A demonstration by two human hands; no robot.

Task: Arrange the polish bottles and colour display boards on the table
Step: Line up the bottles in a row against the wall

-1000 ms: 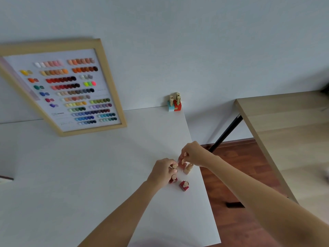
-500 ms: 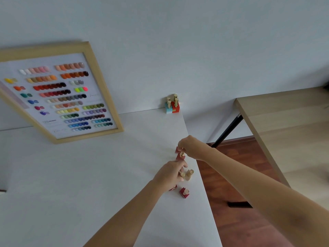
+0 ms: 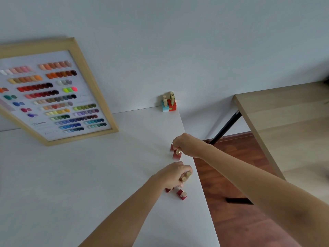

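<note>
Since a second earlier, both hands had parted: the right hand (image 3: 190, 145) moved farther along the white counter (image 3: 89, 175), pinching a red polish bottle (image 3: 176, 154) by its cap, while the left hand (image 3: 173, 173) gripped two gold-capped bottles (image 3: 185, 177). Another red bottle (image 3: 182, 194) stood just beside it. The colour board (image 3: 53, 93) leaned against the wall.
</note>
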